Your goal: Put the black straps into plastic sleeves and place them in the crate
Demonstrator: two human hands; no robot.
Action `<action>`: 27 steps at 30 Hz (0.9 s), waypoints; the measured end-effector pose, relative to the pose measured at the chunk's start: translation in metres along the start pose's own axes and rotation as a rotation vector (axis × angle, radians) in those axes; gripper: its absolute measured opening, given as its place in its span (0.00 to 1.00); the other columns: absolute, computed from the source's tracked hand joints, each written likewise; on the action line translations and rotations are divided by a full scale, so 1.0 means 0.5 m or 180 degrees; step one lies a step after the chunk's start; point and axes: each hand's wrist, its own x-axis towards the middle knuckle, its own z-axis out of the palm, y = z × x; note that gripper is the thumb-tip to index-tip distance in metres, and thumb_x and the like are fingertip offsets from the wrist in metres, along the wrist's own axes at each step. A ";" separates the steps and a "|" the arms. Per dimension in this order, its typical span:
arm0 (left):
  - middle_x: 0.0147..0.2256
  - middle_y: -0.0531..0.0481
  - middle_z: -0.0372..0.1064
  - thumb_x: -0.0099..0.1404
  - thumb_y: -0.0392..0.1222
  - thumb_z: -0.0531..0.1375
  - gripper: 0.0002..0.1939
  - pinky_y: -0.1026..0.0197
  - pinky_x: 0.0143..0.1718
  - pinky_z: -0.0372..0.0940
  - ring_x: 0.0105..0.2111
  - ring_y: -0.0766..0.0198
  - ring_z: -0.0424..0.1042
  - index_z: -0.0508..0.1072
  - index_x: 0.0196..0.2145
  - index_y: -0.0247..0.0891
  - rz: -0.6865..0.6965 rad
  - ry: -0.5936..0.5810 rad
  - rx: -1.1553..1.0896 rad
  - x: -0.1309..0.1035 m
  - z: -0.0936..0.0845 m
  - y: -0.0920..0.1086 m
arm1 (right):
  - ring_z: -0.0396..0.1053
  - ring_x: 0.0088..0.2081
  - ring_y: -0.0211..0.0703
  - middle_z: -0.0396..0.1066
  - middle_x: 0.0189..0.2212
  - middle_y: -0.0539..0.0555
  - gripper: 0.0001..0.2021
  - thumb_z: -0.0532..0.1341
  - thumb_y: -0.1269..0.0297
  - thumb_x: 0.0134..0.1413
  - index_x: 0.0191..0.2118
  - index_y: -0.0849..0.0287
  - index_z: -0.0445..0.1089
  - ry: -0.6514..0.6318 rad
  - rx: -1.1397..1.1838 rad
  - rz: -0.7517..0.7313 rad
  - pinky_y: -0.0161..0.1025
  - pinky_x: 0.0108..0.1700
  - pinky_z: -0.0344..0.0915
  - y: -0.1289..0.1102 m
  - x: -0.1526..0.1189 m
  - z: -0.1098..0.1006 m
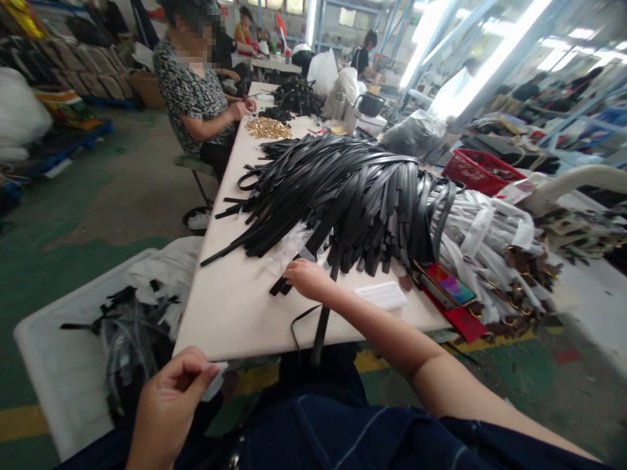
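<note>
Near the table's front left corner, my left hand pinches a small white piece between thumb and fingers. My right hand reaches over the table, its fingers closed at the end of a black strap; how firmly they grip it is hard to see. Crumpled clear plastic lies just behind that hand. A large heap of black straps spreads across the table. One strap hangs over the front edge below my right forearm.
A white bin with wrapped black pieces stands at the left. On the right are a phone, a red bag and white-wrapped straps. A seated person works beyond, near gold-coloured parts.
</note>
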 end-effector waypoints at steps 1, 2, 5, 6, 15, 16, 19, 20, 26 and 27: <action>0.23 0.55 0.60 0.52 0.50 0.66 0.17 0.67 0.24 0.61 0.24 0.67 0.63 0.66 0.20 0.38 0.0010 -0.0068 -0.0070 -0.004 -0.007 0.001 | 0.67 0.46 0.48 0.72 0.41 0.61 0.07 0.58 0.68 0.59 0.40 0.61 0.73 0.0027 -0.0108 0.0040 0.39 0.49 0.61 0.026 0.011 -0.003; 0.23 0.55 0.60 0.53 0.49 0.66 0.16 0.67 0.24 0.60 0.24 0.67 0.63 0.66 0.20 0.38 0.0027 -0.0153 -0.0129 -0.008 -0.013 0.003 | 0.66 0.47 0.49 0.72 0.41 0.62 0.08 0.58 0.69 0.58 0.41 0.62 0.73 0.0055 -0.0173 0.0047 0.41 0.50 0.60 0.048 0.020 -0.006; 0.23 0.54 0.61 0.54 0.46 0.65 0.13 0.67 0.26 0.60 0.25 0.66 0.64 0.68 0.21 0.37 0.0009 -0.0244 -0.0119 -0.020 -0.022 0.009 | 0.63 0.49 0.52 0.71 0.42 0.62 0.08 0.58 0.69 0.57 0.41 0.61 0.72 0.0142 -0.0424 0.0040 0.43 0.50 0.59 0.100 0.040 -0.013; 0.24 0.54 0.62 0.54 0.46 0.65 0.13 0.66 0.26 0.60 0.25 0.66 0.64 0.68 0.21 0.37 -0.0027 -0.0235 -0.0101 -0.023 -0.023 0.011 | 0.63 0.49 0.53 0.72 0.41 0.62 0.07 0.59 0.69 0.57 0.40 0.61 0.73 0.0154 -0.0485 0.0004 0.44 0.50 0.59 0.112 0.044 -0.015; 0.25 0.51 0.67 0.55 0.43 0.64 0.09 0.65 0.29 0.61 0.27 0.65 0.67 0.72 0.23 0.36 -0.0016 -0.0169 -0.0123 -0.042 -0.037 0.026 | 0.64 0.50 0.51 0.72 0.44 0.60 0.09 0.55 0.69 0.59 0.37 0.60 0.73 0.0540 -0.0461 -0.0574 0.48 0.54 0.56 0.136 0.053 -0.033; 0.25 0.51 0.68 0.55 0.43 0.64 0.09 0.65 0.29 0.61 0.27 0.65 0.67 0.72 0.23 0.36 -0.0003 -0.0141 -0.0143 -0.044 -0.038 0.027 | 0.66 0.47 0.49 0.73 0.41 0.60 0.09 0.54 0.68 0.60 0.37 0.60 0.72 0.0657 -0.0360 -0.0677 0.46 0.53 0.57 0.119 0.047 -0.039; 0.25 0.51 0.68 0.54 0.41 0.65 0.07 0.65 0.29 0.61 0.27 0.65 0.67 0.72 0.23 0.36 -0.0030 -0.0067 -0.0139 -0.046 -0.039 0.027 | 0.70 0.39 0.45 0.74 0.34 0.57 0.08 0.53 0.67 0.62 0.39 0.60 0.69 0.0850 -0.0025 -0.1095 0.46 0.54 0.58 0.020 0.009 -0.068; 0.25 0.51 0.68 0.54 0.40 0.65 0.07 0.65 0.29 0.61 0.27 0.65 0.66 0.72 0.23 0.36 -0.0038 -0.0053 -0.0105 -0.045 -0.038 0.026 | 0.70 0.36 0.44 0.74 0.32 0.56 0.07 0.53 0.67 0.62 0.39 0.59 0.68 0.0810 0.0059 -0.1285 0.46 0.54 0.58 -0.026 -0.010 -0.080; 0.26 0.52 0.68 0.57 0.40 0.63 0.06 0.65 0.30 0.60 0.28 0.65 0.66 0.73 0.25 0.36 0.0092 -0.0023 0.0195 -0.044 -0.038 0.024 | 0.67 0.28 0.40 0.70 0.25 0.52 0.08 0.52 0.67 0.64 0.36 0.59 0.67 0.0238 0.0055 -0.2203 0.38 0.36 0.59 -0.258 -0.099 -0.111; 0.26 0.52 0.68 0.57 0.41 0.63 0.06 0.65 0.30 0.60 0.28 0.65 0.66 0.73 0.25 0.36 0.0121 -0.0021 0.0247 -0.045 -0.039 0.026 | 0.66 0.26 0.40 0.69 0.24 0.51 0.07 0.52 0.68 0.63 0.35 0.59 0.66 0.0245 -0.0031 -0.2232 0.38 0.34 0.58 -0.272 -0.103 -0.105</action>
